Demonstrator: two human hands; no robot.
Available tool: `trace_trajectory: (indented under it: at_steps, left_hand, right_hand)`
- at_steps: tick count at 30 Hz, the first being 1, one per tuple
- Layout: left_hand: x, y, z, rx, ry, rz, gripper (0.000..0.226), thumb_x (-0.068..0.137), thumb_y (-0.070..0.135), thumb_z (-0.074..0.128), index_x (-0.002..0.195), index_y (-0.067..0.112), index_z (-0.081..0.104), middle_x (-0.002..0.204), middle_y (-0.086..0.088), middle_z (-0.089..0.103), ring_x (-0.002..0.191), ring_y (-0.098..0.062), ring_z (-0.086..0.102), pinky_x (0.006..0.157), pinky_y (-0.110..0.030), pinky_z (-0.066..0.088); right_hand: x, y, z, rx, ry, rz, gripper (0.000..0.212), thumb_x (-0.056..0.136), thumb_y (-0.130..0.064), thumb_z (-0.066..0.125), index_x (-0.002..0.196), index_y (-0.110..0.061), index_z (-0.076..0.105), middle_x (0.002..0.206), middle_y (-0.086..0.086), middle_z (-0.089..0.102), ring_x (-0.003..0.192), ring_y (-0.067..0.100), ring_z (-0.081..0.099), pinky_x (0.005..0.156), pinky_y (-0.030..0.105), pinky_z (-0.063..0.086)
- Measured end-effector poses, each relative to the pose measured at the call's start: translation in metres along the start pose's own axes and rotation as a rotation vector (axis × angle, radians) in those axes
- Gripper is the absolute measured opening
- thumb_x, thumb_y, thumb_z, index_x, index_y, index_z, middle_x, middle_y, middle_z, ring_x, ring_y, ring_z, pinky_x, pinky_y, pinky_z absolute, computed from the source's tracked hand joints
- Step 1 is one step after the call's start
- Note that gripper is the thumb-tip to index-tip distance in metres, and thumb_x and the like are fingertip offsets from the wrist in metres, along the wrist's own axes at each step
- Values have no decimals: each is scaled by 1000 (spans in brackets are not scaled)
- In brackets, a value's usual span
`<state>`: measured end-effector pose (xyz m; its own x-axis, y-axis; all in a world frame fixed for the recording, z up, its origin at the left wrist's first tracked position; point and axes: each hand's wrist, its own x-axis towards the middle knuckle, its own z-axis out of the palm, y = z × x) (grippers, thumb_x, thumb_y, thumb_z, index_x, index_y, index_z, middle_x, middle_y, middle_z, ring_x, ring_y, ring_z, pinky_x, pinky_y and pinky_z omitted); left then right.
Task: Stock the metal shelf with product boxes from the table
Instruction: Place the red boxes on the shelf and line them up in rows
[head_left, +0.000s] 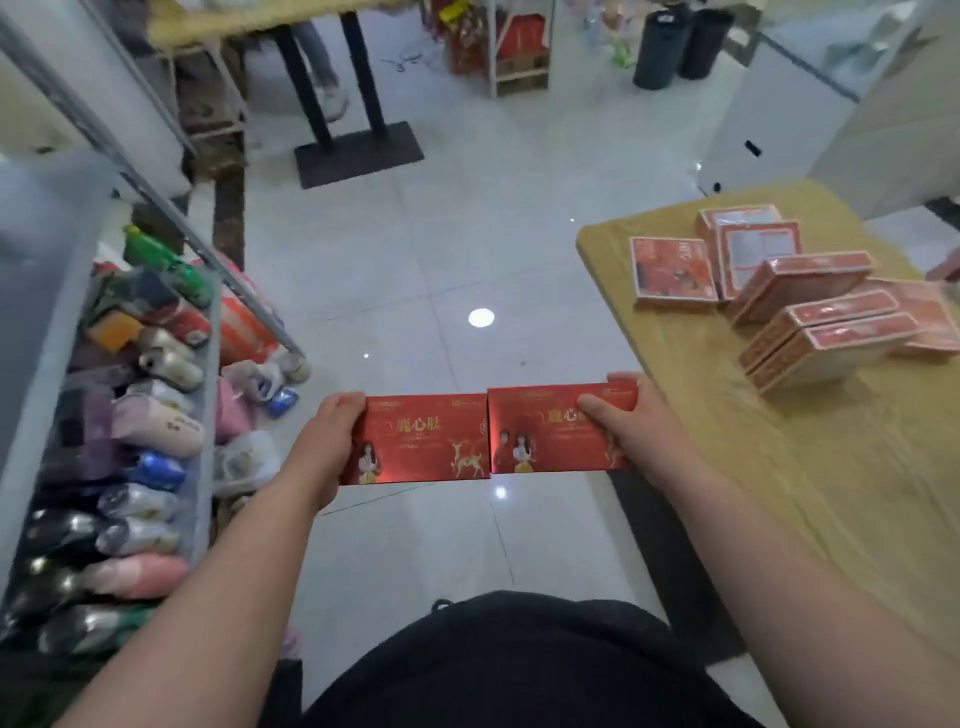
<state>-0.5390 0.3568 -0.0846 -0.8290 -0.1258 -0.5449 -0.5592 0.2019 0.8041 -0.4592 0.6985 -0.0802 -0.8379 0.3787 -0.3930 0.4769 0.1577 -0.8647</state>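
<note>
I hold two flat red product boxes side by side over the tiled floor, printed faces up. My left hand (324, 441) grips the left red box (423, 441) at its left end. My right hand (628, 421) grips the right red box (550, 431) at its right end, thumb on top. The two boxes touch edge to edge. Several more red wrapped boxes (800, 291) lie piled on the wooden table (779, 467) to my right. The metal shelf (205, 426) stands at my left, its tier packed with small wrapped items.
Bags and packets lie on the floor beside the shelf (249, 410). A black table base (358, 150) and another person's leg (327, 83) are ahead. A white cabinet (769, 130) stands at the far right. Someone's fingers (945, 267) show at the table's right edge.
</note>
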Motion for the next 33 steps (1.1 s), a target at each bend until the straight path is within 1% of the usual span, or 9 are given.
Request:
trace_trajectory:
  at_steps: [3, 6, 10, 14, 18, 21, 26, 29, 33]
  left_hand:
    - [2, -3, -60, -141, 144, -22, 21, 91, 46, 52, 92, 27, 61, 88, -5, 63, 76, -21, 61, 69, -33, 51]
    - [-5, -15, -108, -261, 287, -52, 27, 88, 48, 53, 91, 26, 67, 90, -7, 69, 83, -26, 66, 79, -41, 53]
    - [-24, -29, -146, -448, 501, -121, 28, 92, 41, 49, 96, 23, 70, 88, -13, 70, 70, -26, 67, 66, -41, 55]
    - [-54, -23, -157, -578, 725, -130, 24, 98, 28, 46, 95, 22, 69, 74, -6, 70, 56, -18, 69, 45, -29, 52]
    - [-96, -10, -168, -649, 966, -124, 23, 97, 30, 44, 97, 27, 67, 74, -1, 70, 58, -15, 68, 51, -28, 51]
    - [-129, 0, -175, -706, 1169, -98, 22, 96, 29, 45, 97, 29, 67, 81, -2, 69, 62, -16, 67, 59, -31, 53]
    - [-193, 24, -184, -736, 1420, -32, 19, 100, 24, 44, 109, 26, 60, 92, -7, 65, 75, -22, 65, 70, -39, 56]
    - [-233, 35, -193, -727, 1518, -14, 10, 98, 29, 49, 102, 30, 58, 97, -10, 69, 82, -27, 69, 77, -47, 58]
    - [-278, 48, -214, -696, 1622, 50, 9, 95, 26, 57, 100, 33, 56, 109, -16, 69, 85, -30, 69, 73, -44, 58]
  right_hand:
    - [33, -42, 59, -85, -131, -75, 51, 85, -47, 76, 126, -31, 51, 110, -3, 65, 96, 15, 68, 79, 37, 59]
    - [56, -80, 115, -124, -295, -120, 49, 87, -47, 74, 126, -31, 50, 110, -3, 65, 95, 18, 69, 71, 35, 58]
    - [81, -124, 185, -188, -509, -195, 46, 88, -46, 74, 125, -33, 51, 111, -2, 65, 95, 19, 69, 66, 34, 57]
    - [96, -169, 249, -247, -726, -291, 47, 88, -46, 74, 127, -31, 52, 111, -2, 65, 93, 17, 69, 66, 34, 57]
    - [97, -218, 311, -285, -942, -407, 48, 84, -49, 77, 123, -32, 54, 109, -5, 67, 98, 19, 69, 80, 43, 61]
    - [77, -257, 355, -293, -1121, -504, 55, 79, -56, 78, 123, -32, 54, 113, -3, 67, 98, 19, 70, 81, 46, 62]
    - [15, -314, 405, -273, -1332, -697, 55, 84, -51, 76, 129, -29, 54, 110, -7, 66, 96, 15, 69, 82, 40, 61]
    - [-27, -343, 428, -224, -1447, -746, 54, 84, -50, 77, 129, -30, 55, 111, -4, 68, 94, 16, 70, 76, 40, 62]
    - [-83, -380, 452, -163, -1570, -793, 48, 83, -49, 78, 123, -34, 56, 107, -4, 71, 91, 17, 73, 82, 43, 62]
